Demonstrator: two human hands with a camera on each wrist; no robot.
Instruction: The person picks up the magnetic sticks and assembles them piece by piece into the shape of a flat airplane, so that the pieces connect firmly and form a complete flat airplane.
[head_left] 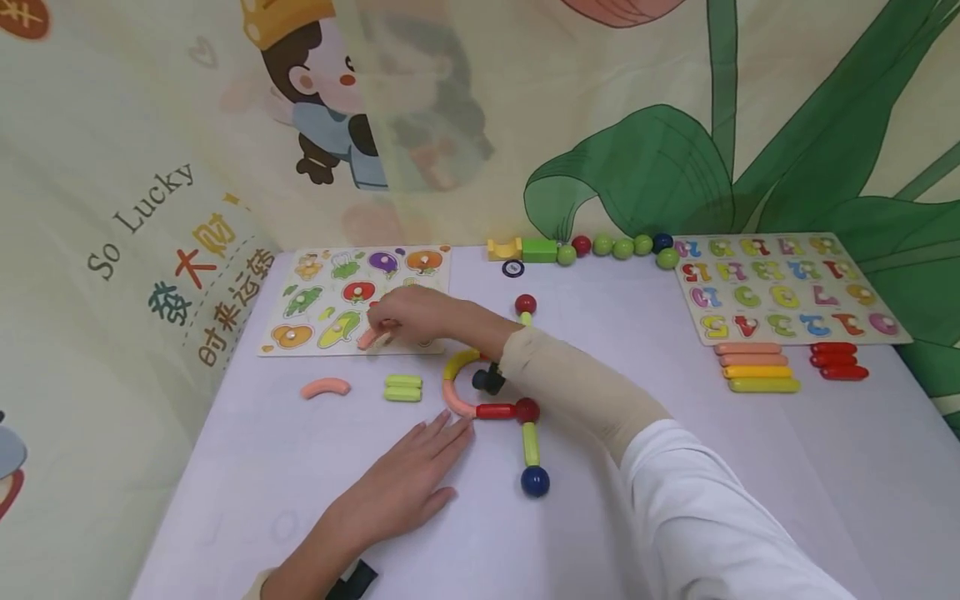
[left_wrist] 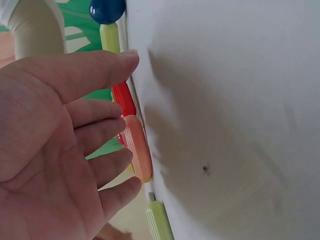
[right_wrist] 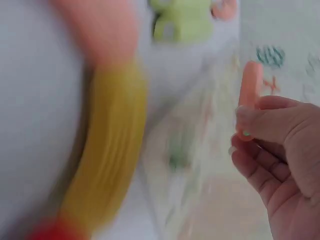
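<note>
The right hand had a pink piece pinched between thumb and fingers, over the near side of the veggie puzzle board. Left hand held nothing, fingers pretty much straight, right by a curved pink piece on the counter; couldn't tell if the fingertips actually touched it. That curve had a yellow one on one end and a red stick on the other, then came a red ball, a green stick and a blue ball nearest the person. The right sleeve blocked part of the build. A loose pink curve and two short green sticks lay just in front of the veggie board. Way over on the right was a number board, with more sticks lined up below it.
</note>
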